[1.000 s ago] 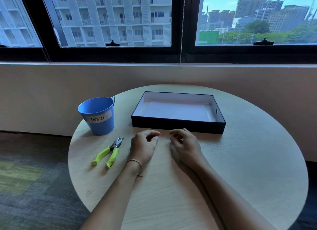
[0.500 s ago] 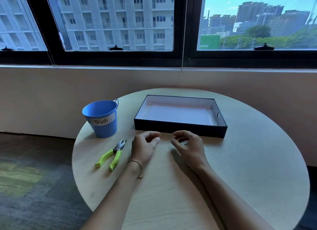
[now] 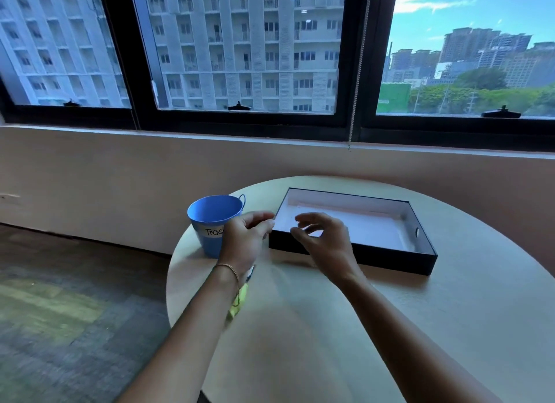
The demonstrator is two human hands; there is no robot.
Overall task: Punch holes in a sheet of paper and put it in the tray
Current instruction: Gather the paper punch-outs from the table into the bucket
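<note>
Both hands hover empty, fingers loosely curled: left hand (image 3: 244, 240) before the bucket (image 3: 213, 222), right hand (image 3: 322, 240) over the tray (image 3: 354, 254) near wall. White paper (image 3: 360, 227) lies in the tray; pinch an edge, lift clear of the walls. The punch (image 3: 238, 302) lies under the left wrist. Open table (image 3: 450, 327) lies near and right.

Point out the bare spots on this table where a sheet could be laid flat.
The widest bare patch of the table lies in front of the black tray, right of the right hand. It is crowded on the left: the blue bucket, the left hand and the hole punch under that wrist.
</note>
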